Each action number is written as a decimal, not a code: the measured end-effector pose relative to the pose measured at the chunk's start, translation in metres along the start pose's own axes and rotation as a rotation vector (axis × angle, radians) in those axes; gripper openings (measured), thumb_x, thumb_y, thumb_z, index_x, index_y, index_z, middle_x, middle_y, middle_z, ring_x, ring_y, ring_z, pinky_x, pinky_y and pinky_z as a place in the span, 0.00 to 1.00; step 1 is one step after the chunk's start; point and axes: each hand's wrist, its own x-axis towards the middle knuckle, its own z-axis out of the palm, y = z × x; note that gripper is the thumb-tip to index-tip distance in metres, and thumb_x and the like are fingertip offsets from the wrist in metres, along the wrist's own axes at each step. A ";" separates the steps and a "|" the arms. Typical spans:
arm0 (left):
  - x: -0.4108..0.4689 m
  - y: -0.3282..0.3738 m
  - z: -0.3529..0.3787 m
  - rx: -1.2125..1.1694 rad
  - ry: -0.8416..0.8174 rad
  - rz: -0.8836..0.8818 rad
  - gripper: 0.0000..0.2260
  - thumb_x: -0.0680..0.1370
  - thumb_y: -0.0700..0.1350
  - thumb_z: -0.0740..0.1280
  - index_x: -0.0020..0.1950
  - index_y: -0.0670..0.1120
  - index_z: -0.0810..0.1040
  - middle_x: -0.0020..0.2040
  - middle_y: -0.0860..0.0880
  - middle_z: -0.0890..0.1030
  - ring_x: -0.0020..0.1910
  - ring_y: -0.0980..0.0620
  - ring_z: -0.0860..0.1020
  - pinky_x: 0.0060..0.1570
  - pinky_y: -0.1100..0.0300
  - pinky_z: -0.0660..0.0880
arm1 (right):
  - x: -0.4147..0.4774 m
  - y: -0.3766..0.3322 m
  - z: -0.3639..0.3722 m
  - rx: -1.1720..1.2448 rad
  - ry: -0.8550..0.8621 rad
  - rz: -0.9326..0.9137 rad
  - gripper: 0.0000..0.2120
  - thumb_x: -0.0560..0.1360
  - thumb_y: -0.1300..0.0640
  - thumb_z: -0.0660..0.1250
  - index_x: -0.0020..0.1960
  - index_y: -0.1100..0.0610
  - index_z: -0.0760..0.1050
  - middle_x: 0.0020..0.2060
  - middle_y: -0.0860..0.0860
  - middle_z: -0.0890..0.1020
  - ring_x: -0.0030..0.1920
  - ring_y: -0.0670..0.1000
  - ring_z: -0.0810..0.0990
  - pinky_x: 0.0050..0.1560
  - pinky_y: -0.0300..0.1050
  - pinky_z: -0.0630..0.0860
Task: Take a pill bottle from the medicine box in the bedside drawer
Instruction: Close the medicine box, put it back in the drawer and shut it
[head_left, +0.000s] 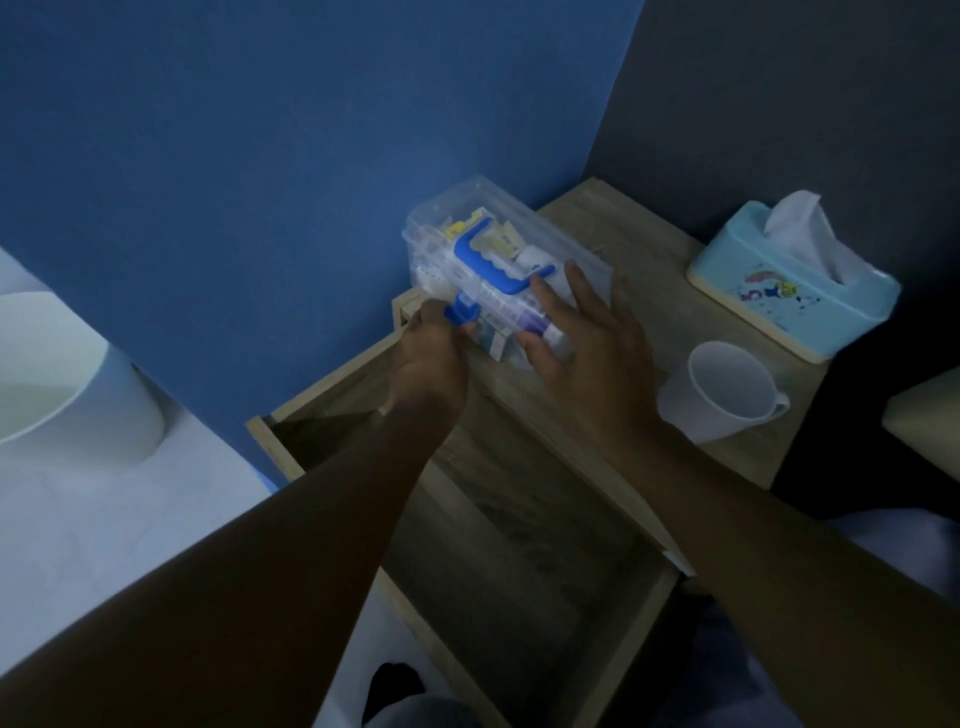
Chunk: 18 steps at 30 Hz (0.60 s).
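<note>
A clear plastic medicine box (467, 228) with a blue handle (488, 260) stands on the wooden bedside table (649, 312), by the blue wall. Packets and a white bottle-like shape show through its lid. My left hand (431, 358) pinches the blue latch (460, 312) on the box's near side. My right hand (587, 332) rests flat on the box's right end, fingers spread over the lid. Below my arms the drawer (519, 561) stands pulled out, its inside dark and bare as far as I can see.
A white mug (727, 389) stands on the table right of my right hand. A light blue tissue box (789, 291) sits at the table's far right. A pale round bin (67, 374) is on the left by the floor.
</note>
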 end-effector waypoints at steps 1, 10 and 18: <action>-0.001 -0.001 0.001 -0.019 0.013 -0.002 0.17 0.81 0.50 0.62 0.68 0.47 0.69 0.61 0.45 0.77 0.55 0.51 0.75 0.53 0.53 0.75 | -0.001 -0.001 -0.001 -0.002 0.006 0.000 0.30 0.81 0.39 0.56 0.80 0.44 0.57 0.81 0.50 0.57 0.81 0.62 0.51 0.77 0.62 0.59; -0.003 -0.002 0.001 -0.081 0.206 0.082 0.17 0.80 0.56 0.62 0.65 0.49 0.75 0.51 0.55 0.79 0.44 0.62 0.74 0.31 0.75 0.64 | -0.001 -0.002 -0.004 0.006 -0.011 0.009 0.30 0.81 0.39 0.56 0.81 0.44 0.57 0.81 0.49 0.57 0.81 0.61 0.51 0.78 0.59 0.59; -0.006 0.020 0.006 -0.110 0.274 0.176 0.15 0.83 0.48 0.59 0.66 0.45 0.77 0.56 0.48 0.81 0.49 0.57 0.78 0.46 0.73 0.76 | 0.000 0.004 -0.001 0.020 -0.020 -0.011 0.29 0.81 0.37 0.54 0.80 0.43 0.57 0.81 0.49 0.57 0.81 0.60 0.51 0.77 0.58 0.57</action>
